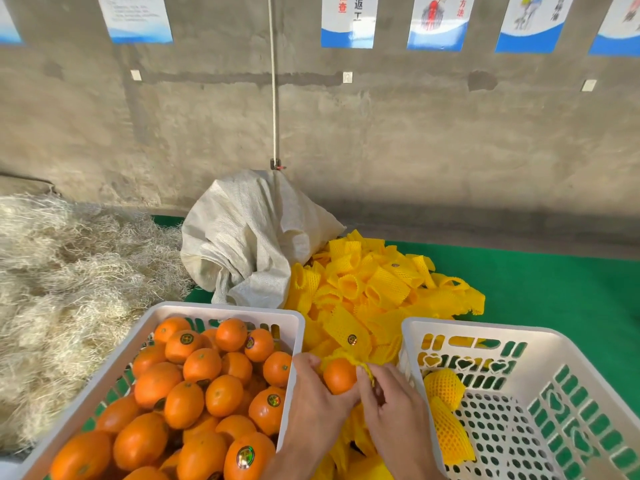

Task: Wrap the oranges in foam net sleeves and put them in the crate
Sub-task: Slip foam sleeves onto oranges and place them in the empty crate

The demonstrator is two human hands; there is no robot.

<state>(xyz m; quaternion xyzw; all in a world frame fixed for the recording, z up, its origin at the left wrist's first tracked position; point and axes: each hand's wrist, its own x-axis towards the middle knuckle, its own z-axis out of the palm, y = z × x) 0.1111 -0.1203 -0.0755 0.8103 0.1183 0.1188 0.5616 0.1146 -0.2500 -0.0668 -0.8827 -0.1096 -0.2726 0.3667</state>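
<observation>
Sleeving is happening between the two crates: the left hand (313,393) is cupping an orange (340,375) with curled fingers, while the right hand (388,400) is pinching the edge of a yellow foam net sleeve (348,356) between thumb and fingertips and drawing it over the fruit. The sleeve is covering only the far top of the orange; most of the skin facing the camera is showing bare. To do this step well, I judge the right hand should be stretching the mouth of the net wide before pulling, so that the mesh is sliding rather than snagging, and the left should be turning the fruit a little as the sleeve is coming down, keeping the grip low so the fingers are not getting trapped under the net. Pulling from one spot alone is risking a torn strand. The pile of loose sleeves (377,289) is lying just behind the hands on the green mat (554,289). The crate on the left (221,308) is holding the unwrapped oranges, and the crate on the right (450,329) is holding two wrapped oranges (446,410) against its near left wall, where this one looks bound once covered.
</observation>
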